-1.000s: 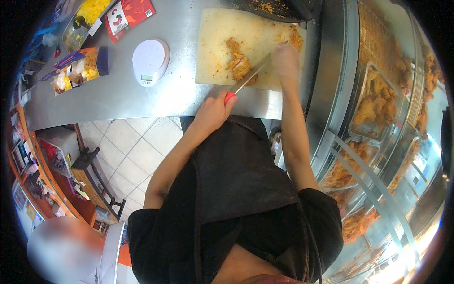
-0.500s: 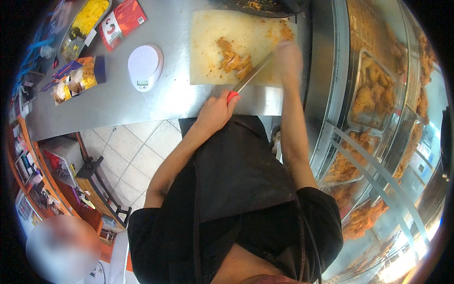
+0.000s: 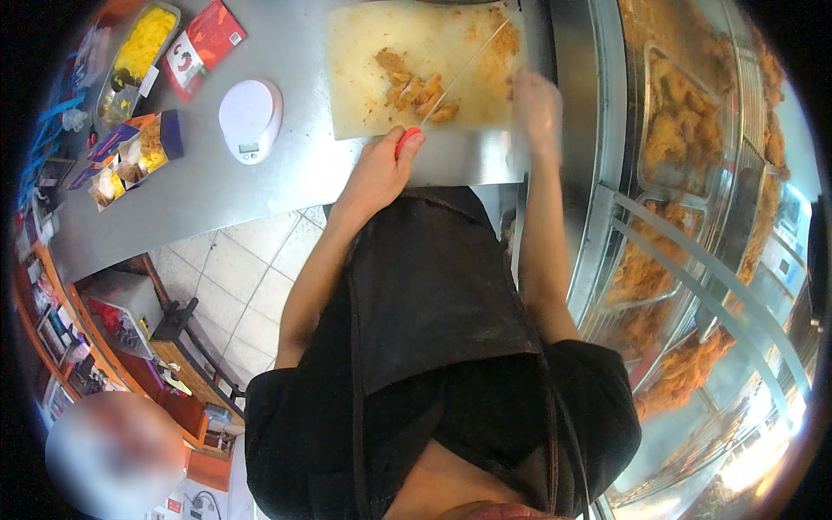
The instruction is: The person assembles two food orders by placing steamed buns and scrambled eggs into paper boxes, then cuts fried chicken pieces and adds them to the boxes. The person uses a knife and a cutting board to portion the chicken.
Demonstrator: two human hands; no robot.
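My left hand (image 3: 379,176) is closed around the red handle of a knife (image 3: 468,68) at the near edge of the cutting board (image 3: 360,52). The thin blade slants over the board toward its far right corner. Sliced pieces of fried chicken (image 3: 412,94) lie on the board beside the blade, with a heap of orange-brown crumbs (image 3: 504,39) near the far right corner. Just off the board's right edge is my right hand (image 3: 537,108), blurred by motion. Its fingers are too smeared to show whether they hold anything.
On the steel counter (image 3: 295,165) stand a round white scale (image 3: 251,111), a red packet (image 3: 201,52), a tray of yellow food (image 3: 143,48) and an open box (image 3: 134,156) with food in it. A glass-fronted cabinet with trays of fried chicken (image 3: 680,126) runs along the right.
My right hand has moved off the board to its right edge, away from the blade. The knife in my left hand has turned, its blade now seen nearly edge-on. The whole view has shifted slightly.
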